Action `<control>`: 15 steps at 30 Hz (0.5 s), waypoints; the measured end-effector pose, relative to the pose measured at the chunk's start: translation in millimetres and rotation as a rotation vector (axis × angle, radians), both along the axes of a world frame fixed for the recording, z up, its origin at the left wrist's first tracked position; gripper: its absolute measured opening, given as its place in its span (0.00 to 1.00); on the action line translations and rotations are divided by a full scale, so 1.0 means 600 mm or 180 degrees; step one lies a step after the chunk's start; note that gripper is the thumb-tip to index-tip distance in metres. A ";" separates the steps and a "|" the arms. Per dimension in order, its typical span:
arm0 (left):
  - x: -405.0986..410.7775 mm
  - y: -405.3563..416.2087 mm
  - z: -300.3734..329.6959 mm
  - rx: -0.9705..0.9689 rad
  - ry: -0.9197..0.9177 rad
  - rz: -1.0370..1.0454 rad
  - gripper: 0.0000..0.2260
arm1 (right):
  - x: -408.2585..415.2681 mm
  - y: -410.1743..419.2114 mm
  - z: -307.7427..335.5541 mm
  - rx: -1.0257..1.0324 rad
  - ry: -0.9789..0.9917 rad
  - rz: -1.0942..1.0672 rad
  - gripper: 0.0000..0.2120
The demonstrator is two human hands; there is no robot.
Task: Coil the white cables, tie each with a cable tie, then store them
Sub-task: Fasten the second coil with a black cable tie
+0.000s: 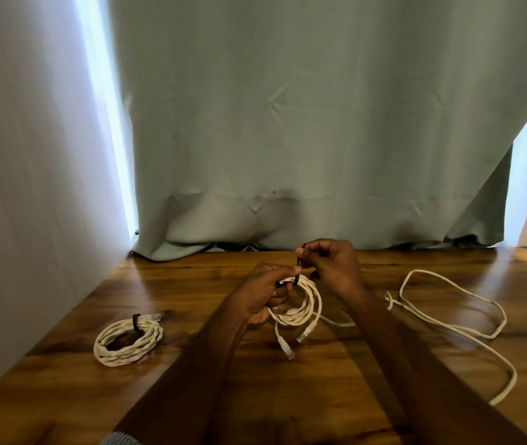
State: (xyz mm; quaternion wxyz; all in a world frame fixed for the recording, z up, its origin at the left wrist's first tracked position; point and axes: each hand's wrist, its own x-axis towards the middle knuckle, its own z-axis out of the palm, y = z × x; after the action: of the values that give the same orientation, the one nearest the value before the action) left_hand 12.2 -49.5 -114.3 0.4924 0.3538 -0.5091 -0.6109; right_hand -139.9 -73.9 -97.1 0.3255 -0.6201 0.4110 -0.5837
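Observation:
My left hand (pixel 263 292) grips a coiled white cable (pixel 304 305) just above the wooden table (pixel 191 396); two plug ends dangle below the coil. A black cable tie (pixel 297 268) wraps the top of this coil, and my right hand (pixel 331 263) pinches its free end, held up and to the right of the coil. A second white cable coil (pixel 127 343), bound with a black tie, lies on the table to the left. A loose, uncoiled white cable (pixel 455 322) sprawls on the table to the right.
A grey-green curtain (pixel 304 123) hangs behind the table's far edge. A pale wall (pixel 31 187) runs along the table's left side. Bright light shows in the gaps at both sides of the curtain.

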 end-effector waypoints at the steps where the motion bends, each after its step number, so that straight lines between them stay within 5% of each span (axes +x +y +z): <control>1: 0.001 -0.003 0.000 0.0037 -0.0001 0.0058 0.15 | 0.001 0.000 0.001 -0.0351 0.0200 -0.0184 0.01; 5: 0.008 -0.019 0.000 0.0256 0.0198 0.0280 0.18 | 0.010 0.017 0.004 -0.1381 0.0522 0.0149 0.03; 11: 0.029 -0.025 -0.009 0.0548 0.0664 0.0009 0.18 | 0.017 0.016 0.000 -0.1282 0.0348 0.0547 0.05; 15: 0.023 -0.026 -0.008 0.0542 0.0464 -0.0001 0.18 | 0.016 0.020 0.002 -0.1163 0.0151 0.0596 0.06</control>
State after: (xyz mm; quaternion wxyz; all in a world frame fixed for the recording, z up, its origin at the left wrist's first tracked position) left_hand 25.7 -65.1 -119.4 0.4962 0.3489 -0.4182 -0.6762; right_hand -130.0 -62.0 -96.1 0.2508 -0.7178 0.2464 -0.6009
